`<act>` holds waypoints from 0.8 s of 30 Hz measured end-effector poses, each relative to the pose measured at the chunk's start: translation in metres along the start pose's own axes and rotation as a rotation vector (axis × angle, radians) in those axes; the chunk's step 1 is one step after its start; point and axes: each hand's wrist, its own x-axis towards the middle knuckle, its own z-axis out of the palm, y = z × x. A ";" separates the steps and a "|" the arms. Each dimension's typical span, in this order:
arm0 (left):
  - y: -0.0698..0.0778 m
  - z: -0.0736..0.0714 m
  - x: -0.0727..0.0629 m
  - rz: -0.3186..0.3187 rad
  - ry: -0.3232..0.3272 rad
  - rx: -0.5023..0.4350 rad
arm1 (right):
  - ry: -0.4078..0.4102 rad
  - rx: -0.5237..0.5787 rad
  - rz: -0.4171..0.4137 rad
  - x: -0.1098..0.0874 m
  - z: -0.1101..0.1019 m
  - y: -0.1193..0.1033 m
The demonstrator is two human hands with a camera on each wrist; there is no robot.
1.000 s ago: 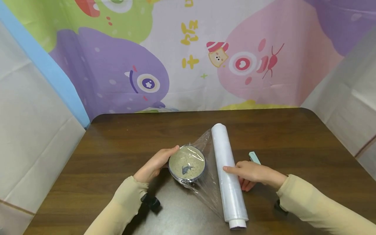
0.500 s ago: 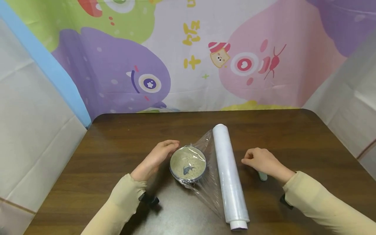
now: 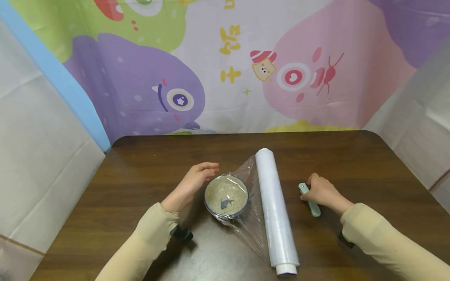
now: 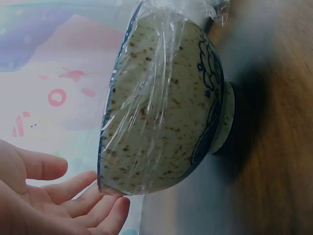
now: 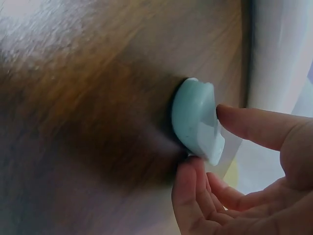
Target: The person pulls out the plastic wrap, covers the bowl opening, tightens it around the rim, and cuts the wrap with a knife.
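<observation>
A speckled bowl [image 3: 225, 193] with a blue rim and a blue fish inside stands upright, its top covered by clear cling film [image 3: 254, 222]. The film stretches to a white cling film roll [image 3: 277, 214] lying at the bowl's right. Beside the bowl's far left rim is my left hand [image 3: 191, 184], fingers extended; in the left wrist view its fingertips [image 4: 117, 213] are at the rim, and whether they touch it is unclear. Right of the roll, my right hand [image 3: 324, 192] pinches a slim mint-green tool [image 3: 314, 208] with a hole at one end, low at the table.
The dark wooden table [image 3: 158, 156] has rounded far corners. Behind it hangs a cartoon-printed cloth [image 3: 225, 109], with pale panels at both sides. A black wrist device [image 3: 181, 234] sits under the left sleeve.
My right hand has left the roll, moved right and taken hold of the mint-green tool. My left hand has loosened from the bowl and shifted slightly away from me.
</observation>
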 end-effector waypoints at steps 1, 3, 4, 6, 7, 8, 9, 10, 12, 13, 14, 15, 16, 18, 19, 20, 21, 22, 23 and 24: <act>0.001 0.000 0.000 -0.007 -0.005 -0.004 | -0.002 0.000 0.002 0.000 0.000 0.000; 0.003 0.000 0.002 -0.011 -0.012 0.001 | -0.008 0.003 0.009 0.001 -0.001 0.001; 0.004 0.000 0.002 -0.012 -0.015 0.002 | -0.009 0.002 0.011 0.001 -0.001 0.001; 0.006 0.000 0.003 -0.018 -0.015 0.000 | -0.013 0.005 0.015 0.002 -0.001 0.001; 0.006 0.001 0.003 -0.018 -0.014 0.004 | -0.014 0.008 0.017 0.003 -0.001 0.001; 0.006 0.001 0.003 -0.021 -0.014 0.008 | -0.018 0.011 0.018 0.003 -0.001 0.001; 0.006 0.002 0.002 -0.023 -0.015 0.010 | -0.021 0.011 0.018 0.004 0.000 0.001; 0.006 0.002 0.002 -0.024 -0.018 0.007 | -0.024 0.013 0.018 0.004 0.000 0.002; 0.006 0.003 0.002 -0.023 -0.021 0.012 | -0.031 0.019 0.017 0.005 0.001 0.002; 0.006 0.003 0.001 -0.021 -0.024 0.012 | -0.036 0.018 0.018 0.006 0.001 0.001; 0.006 0.004 0.001 -0.020 -0.025 0.012 | -0.040 0.017 0.014 0.006 0.001 0.001; 0.006 0.004 0.001 -0.017 -0.026 0.012 | -0.041 0.017 0.010 0.006 0.001 0.000; 0.007 0.004 0.001 -0.014 -0.026 0.013 | -0.041 0.020 0.007 0.007 0.000 -0.001; 0.008 0.005 0.001 -0.010 -0.021 0.013 | -0.047 0.036 0.003 0.007 -0.003 -0.004; 0.009 0.005 0.001 -0.010 -0.019 0.011 | -0.052 0.047 0.000 0.007 -0.005 -0.007; 0.010 0.005 0.001 -0.010 -0.016 0.011 | -0.055 0.058 -0.006 0.007 -0.007 -0.010; 0.011 0.005 0.001 -0.008 -0.017 0.014 | -0.055 0.065 -0.009 0.008 -0.009 -0.013; 0.012 0.005 0.001 -0.007 -0.020 0.017 | -0.057 0.074 -0.012 0.008 -0.012 -0.017; 0.013 0.005 0.001 -0.002 -0.021 0.019 | -0.059 0.082 -0.019 0.009 -0.015 -0.021; 0.015 0.006 0.001 0.000 -0.023 0.021 | -0.056 0.089 -0.032 0.009 -0.018 -0.025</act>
